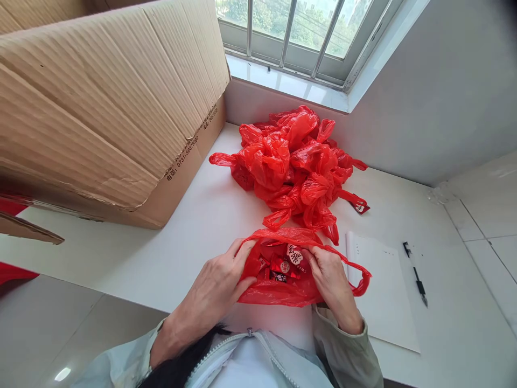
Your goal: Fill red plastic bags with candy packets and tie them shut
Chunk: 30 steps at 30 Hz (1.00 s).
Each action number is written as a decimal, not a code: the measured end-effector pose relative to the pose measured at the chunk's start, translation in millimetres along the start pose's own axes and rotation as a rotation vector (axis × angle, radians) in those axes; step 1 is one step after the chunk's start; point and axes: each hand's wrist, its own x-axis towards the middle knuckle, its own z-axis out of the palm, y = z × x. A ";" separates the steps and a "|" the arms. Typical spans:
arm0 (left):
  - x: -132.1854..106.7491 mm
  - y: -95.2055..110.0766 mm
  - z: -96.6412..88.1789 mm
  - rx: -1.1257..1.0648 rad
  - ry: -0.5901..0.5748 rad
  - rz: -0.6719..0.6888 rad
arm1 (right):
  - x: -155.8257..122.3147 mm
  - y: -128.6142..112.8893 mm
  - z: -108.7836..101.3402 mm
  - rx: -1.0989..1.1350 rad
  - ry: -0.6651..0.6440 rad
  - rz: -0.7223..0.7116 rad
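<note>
A red plastic bag (283, 291) lies open on the white counter (194, 242) just in front of me. My left hand (218, 285) pinches its left rim and my right hand (329, 280) grips its right rim, holding the mouth apart. Inside the bag lie several small red wrapped sweets (283, 265) and a heart-shaped tag. Behind it sits a pile of tied red bags (294, 167), some with handles sticking out.
A big open cardboard box (100, 108) fills the left side of the counter. A white sheet of paper (382, 291) lies at the right with a black pen (416, 275) beside it. A barred window (299, 32) and grey wall stand behind.
</note>
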 end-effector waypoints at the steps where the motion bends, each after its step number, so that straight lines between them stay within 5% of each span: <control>1: -0.4 0.3 -0.6 -0.029 -0.001 -0.013 | -0.6 -0.4 0.3 0.006 -0.001 0.003; 11: -8.0 6.9 -17.4 -0.105 -0.102 -0.068 | -3.0 -3.1 -2.8 0.009 0.005 0.026; 30: -9.1 6.8 -10.4 -0.112 -0.077 -0.051 | -9.5 -21.8 -16.5 0.130 -0.063 0.037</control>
